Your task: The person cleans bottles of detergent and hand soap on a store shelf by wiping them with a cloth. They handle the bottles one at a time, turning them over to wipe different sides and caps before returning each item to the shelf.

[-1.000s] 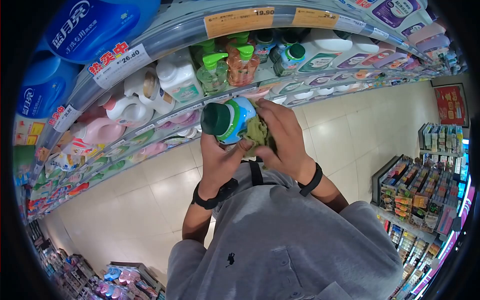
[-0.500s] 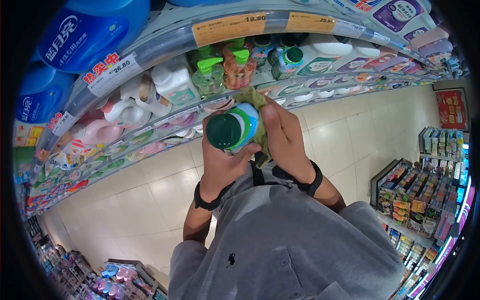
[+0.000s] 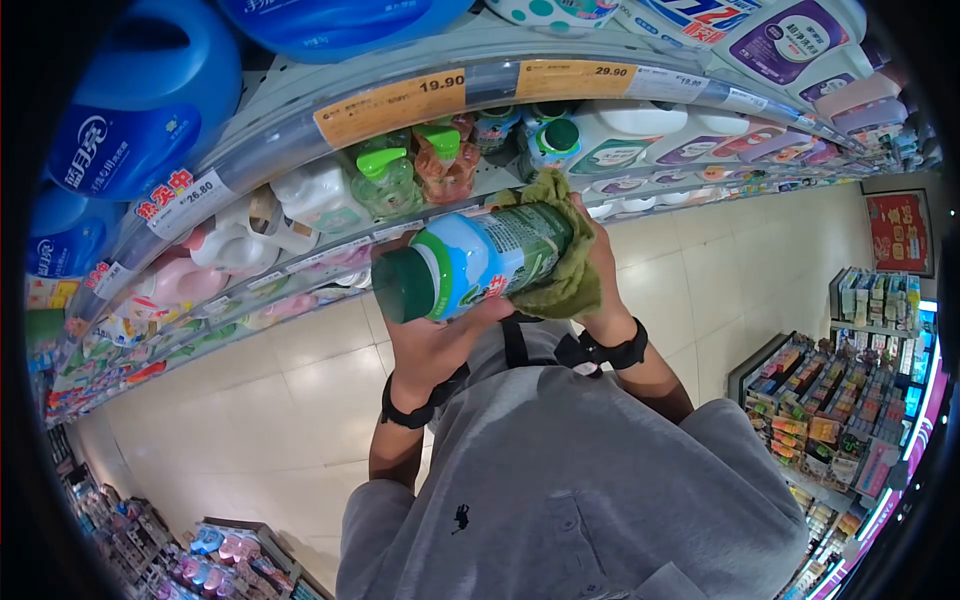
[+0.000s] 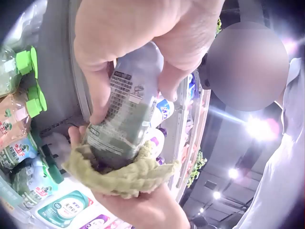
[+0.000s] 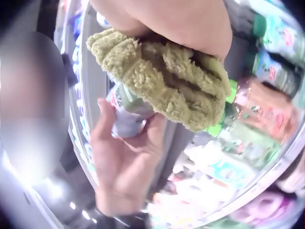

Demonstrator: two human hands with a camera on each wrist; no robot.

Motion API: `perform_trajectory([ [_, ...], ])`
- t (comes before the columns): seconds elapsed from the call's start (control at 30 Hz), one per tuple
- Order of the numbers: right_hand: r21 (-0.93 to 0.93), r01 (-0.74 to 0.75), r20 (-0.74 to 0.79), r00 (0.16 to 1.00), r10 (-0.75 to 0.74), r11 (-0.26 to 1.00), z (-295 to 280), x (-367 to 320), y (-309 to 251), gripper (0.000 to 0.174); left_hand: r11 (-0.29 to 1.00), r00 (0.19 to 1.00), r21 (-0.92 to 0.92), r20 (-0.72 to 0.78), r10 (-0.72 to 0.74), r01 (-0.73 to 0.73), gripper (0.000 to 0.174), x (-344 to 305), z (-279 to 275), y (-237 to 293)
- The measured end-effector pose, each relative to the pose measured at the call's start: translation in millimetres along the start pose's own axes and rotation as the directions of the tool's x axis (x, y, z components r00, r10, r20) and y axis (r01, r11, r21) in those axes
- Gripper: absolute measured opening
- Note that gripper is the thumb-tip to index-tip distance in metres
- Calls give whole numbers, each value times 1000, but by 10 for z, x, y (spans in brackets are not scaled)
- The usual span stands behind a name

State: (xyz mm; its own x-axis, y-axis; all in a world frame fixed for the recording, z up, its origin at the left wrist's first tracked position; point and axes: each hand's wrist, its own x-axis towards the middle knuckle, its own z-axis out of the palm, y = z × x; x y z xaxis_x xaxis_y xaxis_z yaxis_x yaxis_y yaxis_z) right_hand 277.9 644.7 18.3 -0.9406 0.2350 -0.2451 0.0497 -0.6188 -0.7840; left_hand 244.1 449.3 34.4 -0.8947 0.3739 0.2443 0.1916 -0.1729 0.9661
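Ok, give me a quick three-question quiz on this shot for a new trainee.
1. True or false: the left hand holds a bottle with a red cap.
2. What does the right hand do with the green cloth? A holds it round the bottle's base, B drops it on the floor, C lays it on the shelf.
3. What price shows on the orange tag above the pump bottles?
Key: 1 false, the cap is dark green. 2 A. 3 19.90.

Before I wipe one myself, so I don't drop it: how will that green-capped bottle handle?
The bottle looks rigid, glossy plastic, so probably slightly slippery. Its round body would likely roll if laid down. The left hand grips it sideways, so probably fairly light.
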Motion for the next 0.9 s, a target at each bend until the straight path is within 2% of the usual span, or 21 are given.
perform_trajectory([
  [0.03, 80, -49, 1, 999, 49, 996, 13, 22, -47, 44, 999, 1000, 49, 8, -1, 1, 82, 41, 34, 33],
  [0.07, 186, -54, 60, 997, 44, 981, 60, -4, -96, 45, 995, 998, 72, -15, 68, -67, 83, 78, 45, 6],
  [0.13, 235, -69, 80, 995, 51, 970, 56, 20, -143, 47, 973, 977, 127, -59, 204, -195, 86, 145, 48, -49],
  [0.2, 265, -46, 115, 993, 16, 963, 64, 17, -184, 48, 985, 986, -93, -100, 137, -146, 87, 170, 115, 96],
  [0.27, 206, 20, 113, 993, -44, 978, 107, -10, -231, 51, 983, 993, -152, -64, 98, -107, 86, 155, 77, 115],
  [0.3, 178, 54, 115, 991, -75, 983, 147, -23, -254, 52, 990, 995, -98, -17, 100, -102, 83, 146, -32, 41],
  [0.33, 45, 155, 46, 986, -157, 987, 236, -57, -292, 56, 994, 994, -43, 29, 102, -101, 81, 147, -100, 8],
  [0.37, -95, 243, -12, 969, -246, 965, 358, -107, -323, 60, 989, 998, -138, -2, 58, -58, 79, 142, -97, 34],
  [0.4, -237, 315, -57, 940, -337, 919, 440, -137, -311, 64, 972, 1000, -233, -29, 10, -17, 76, 141, -68, 89],
  [0.43, -363, 441, -9, 879, -476, 821, 472, -142, -254, 67, 945, 998, -327, -49, -41, 23, 73, 134, -65, 119],
  [0.5, -567, 627, 139, 711, -689, 533, 498, -156, -99, 74, 923, 992, -373, -47, -115, 90, 70, 85, -173, 73],
  [0.57, -602, 680, 283, 672, -684, 419, 449, -190, -9, 78, 871, 972, -455, -45, -229, 184, 66, 34, -274, 77],
  [0.6, -587, 686, 309, 681, -664, 430, 449, -200, 24, 78, 822, 952, -516, -36, -304, 243, 65, 14, -308, 99],
  [0.63, -568, 663, 269, 710, -651, 489, 489, -215, 56, 75, 763, 926, -574, -19, -376, 298, 64, 3, -329, 122],
  [0.67, -544, 638, 228, 737, -636, 545, 528, -231, 88, 73, 727, 902, -597, -13, -432, 339, 73, -1, -338, 168],
  [0.77, -332, 378, -59, 906, -419, 864, 491, -208, 217, 66, 750, 946, -582, 135, -293, 315, 90, -25, -413, 158],
  [0.8, -194, 277, -109, 947, -301, 941, 468, -208, 199, 56, 831, 955, -472, 184, -234, 295, 105, 19, -446, 159],
  [0.87, 90, 140, -42, 990, -137, 986, 435, -187, 171, 49, 934, 961, -274, 214, -175, 231, 108, -1, -472, 107],
  [0.9, 224, 58, 11, 998, -62, 973, 419, -164, 148, 46, 990, 978, -125, 205, -35, 62, 102, 25, -442, 51],
])
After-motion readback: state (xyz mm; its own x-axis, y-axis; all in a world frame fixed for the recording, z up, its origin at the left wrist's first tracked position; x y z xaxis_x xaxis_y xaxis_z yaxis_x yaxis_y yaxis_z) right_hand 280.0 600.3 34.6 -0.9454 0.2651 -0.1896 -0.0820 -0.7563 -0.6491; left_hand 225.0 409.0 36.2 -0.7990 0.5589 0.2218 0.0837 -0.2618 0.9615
